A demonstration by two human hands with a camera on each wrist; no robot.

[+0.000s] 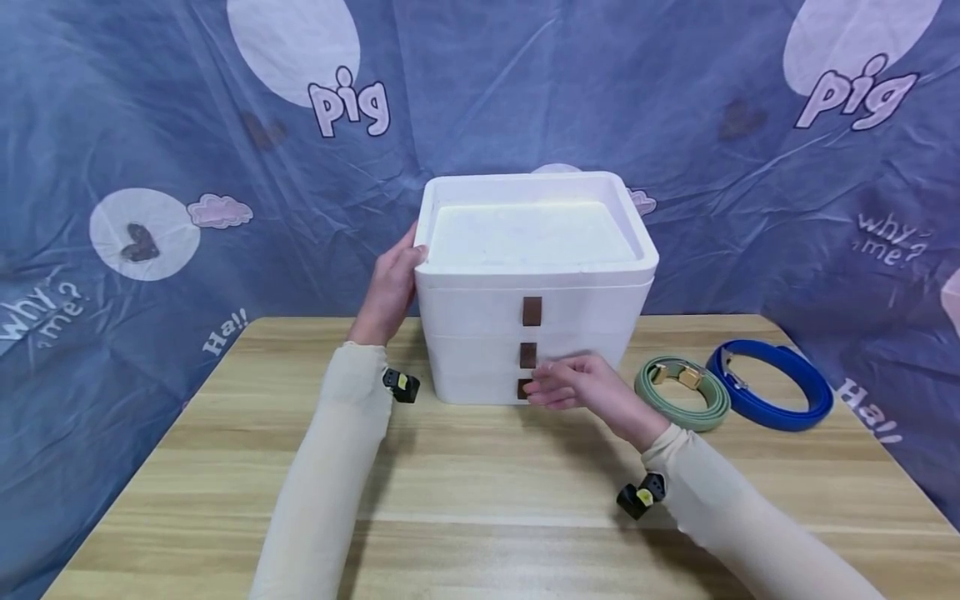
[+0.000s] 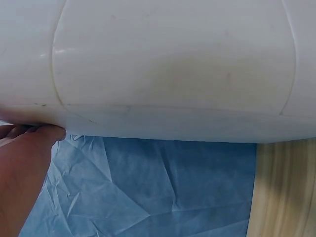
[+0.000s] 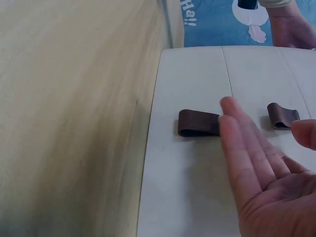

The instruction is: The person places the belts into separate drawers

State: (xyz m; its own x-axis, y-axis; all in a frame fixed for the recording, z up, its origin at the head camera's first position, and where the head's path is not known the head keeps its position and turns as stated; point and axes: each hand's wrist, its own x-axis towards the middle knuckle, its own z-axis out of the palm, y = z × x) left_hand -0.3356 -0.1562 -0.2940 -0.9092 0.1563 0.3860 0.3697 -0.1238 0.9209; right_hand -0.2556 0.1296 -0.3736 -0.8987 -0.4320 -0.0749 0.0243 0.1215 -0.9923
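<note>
A white drawer box (image 1: 555, 329) with three stacked drawers and a recessed top stands at the back of the table. Each drawer front carries a brown pull tab. My left hand (image 1: 388, 287) grips the box's upper left side, thumb at the rim by the front corner; the left wrist view shows its fingers (image 2: 49, 133) against the box's edge. In front of the lowest brown tab (image 3: 196, 123) is my right hand (image 1: 581, 385), fingers nearly straight and thumb apart. Its fingertips overlap that tab's end in the right wrist view, beside the middle tab (image 3: 282, 116).
To the right of the box lie a coiled green belt (image 1: 678, 415) with a gold buckle and a coiled blue belt (image 1: 795, 419). The wooden table (image 1: 480, 533) meets a blue printed cloth (image 1: 480, 100) behind and at both sides.
</note>
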